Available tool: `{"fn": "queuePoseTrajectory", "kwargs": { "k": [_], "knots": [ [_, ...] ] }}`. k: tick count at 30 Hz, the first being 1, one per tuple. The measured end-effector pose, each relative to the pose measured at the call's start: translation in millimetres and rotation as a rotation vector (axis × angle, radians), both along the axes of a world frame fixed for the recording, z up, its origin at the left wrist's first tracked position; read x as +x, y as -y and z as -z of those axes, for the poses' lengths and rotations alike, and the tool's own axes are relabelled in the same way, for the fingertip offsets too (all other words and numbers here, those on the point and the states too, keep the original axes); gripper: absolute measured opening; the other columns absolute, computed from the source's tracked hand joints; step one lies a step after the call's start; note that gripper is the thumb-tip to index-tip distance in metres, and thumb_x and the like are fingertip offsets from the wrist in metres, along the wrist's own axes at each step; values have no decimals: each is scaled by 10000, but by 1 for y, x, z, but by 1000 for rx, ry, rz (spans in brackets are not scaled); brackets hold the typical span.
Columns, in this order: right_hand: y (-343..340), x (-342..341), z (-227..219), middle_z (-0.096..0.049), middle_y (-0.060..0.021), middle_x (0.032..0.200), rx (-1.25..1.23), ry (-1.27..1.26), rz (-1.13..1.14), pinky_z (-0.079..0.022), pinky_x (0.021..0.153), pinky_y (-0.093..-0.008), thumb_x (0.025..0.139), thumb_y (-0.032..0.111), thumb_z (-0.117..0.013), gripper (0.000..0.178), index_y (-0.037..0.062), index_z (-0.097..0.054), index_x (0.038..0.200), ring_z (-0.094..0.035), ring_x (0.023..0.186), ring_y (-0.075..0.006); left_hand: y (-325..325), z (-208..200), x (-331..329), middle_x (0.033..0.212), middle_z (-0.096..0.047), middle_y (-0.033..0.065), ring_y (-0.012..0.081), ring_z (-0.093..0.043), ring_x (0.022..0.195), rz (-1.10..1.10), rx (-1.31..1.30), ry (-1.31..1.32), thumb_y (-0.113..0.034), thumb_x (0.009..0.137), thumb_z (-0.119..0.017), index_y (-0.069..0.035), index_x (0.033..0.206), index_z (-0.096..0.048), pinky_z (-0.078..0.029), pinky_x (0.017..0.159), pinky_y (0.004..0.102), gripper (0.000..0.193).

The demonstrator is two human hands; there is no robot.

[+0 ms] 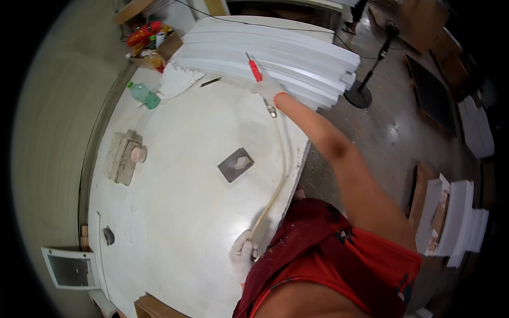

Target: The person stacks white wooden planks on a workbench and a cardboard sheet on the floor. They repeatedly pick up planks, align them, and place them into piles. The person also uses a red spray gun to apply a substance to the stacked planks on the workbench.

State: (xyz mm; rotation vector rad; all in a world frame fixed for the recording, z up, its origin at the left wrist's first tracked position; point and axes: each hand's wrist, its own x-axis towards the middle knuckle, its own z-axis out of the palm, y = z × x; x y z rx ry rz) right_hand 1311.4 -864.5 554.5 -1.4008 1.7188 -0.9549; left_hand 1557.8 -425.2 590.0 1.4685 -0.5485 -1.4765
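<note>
My right hand (269, 89), in a white glove with an orange cuff, is stretched toward the far side of the white table. It is closed on a red air blow gun (255, 70) whose thin metal nozzle points away from me. A metal coupling (272, 111) below that hand joins a pale hose (283, 159), which curves along the table's right edge. Close to my body, my gloved left hand (243, 253) is wrapped round the hose. Between the hands, a dark rectangular plate (236, 165) with a pale patch lies on the table (180, 212).
Long white strips (297, 58) are stacked across the far end. At the left are a green bottle (143, 95), a white cloth (179, 79), a cluttered carton (168, 47) and a block (123, 159). A dark pen-like stick (210, 82) lies nearby. A stand (358, 95) occupies the floor at right.
</note>
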Motion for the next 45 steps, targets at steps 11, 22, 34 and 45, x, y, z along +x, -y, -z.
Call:
{"fn": "queuePoseTrajectory", "kwargs": {
  "k": [11, 22, 34, 45],
  "knots": [
    [-237, -196, -36, -532, -11, 689, 124, 332, 531, -397, 475, -279, 751, 129, -677, 228, 82, -535, 923, -473, 522, -109, 20, 13, -8, 807, -624, 43, 73, -504, 646, 390, 7, -11, -39, 945, -549, 34, 1194, -633, -383, 579, 206, 273],
    [-257, -204, -31, -577, -48, 734, 226, 370, 348, -412, 467, -287, 799, 173, -673, 232, 82, -529, 957, -495, 513, -130, 27, 8, -16, 814, -634, 35, 65, -494, 625, 473, -2, -48, -35, 939, -563, 27, 1213, -629, -376, 561, 201, 289],
    [-241, -235, -51, -651, -33, 749, 163, 446, 276, -411, 496, -233, 834, 206, -670, 184, 78, -588, 936, -572, 607, -90, 42, 29, -30, 899, -648, 40, 80, -569, 803, 592, -8, -107, -40, 956, -567, 27, 1243, -620, -432, 717, 192, 300],
    [-61, -261, -69, -661, -116, 837, 157, 700, 40, -513, 507, -268, 881, 256, -701, 311, 3, -560, 995, -667, 645, -178, 98, -7, -77, 776, -626, 79, 92, -490, 604, 472, -159, -106, -45, 936, -570, 38, 1194, -633, -384, 542, 208, 279]
  ]
}}
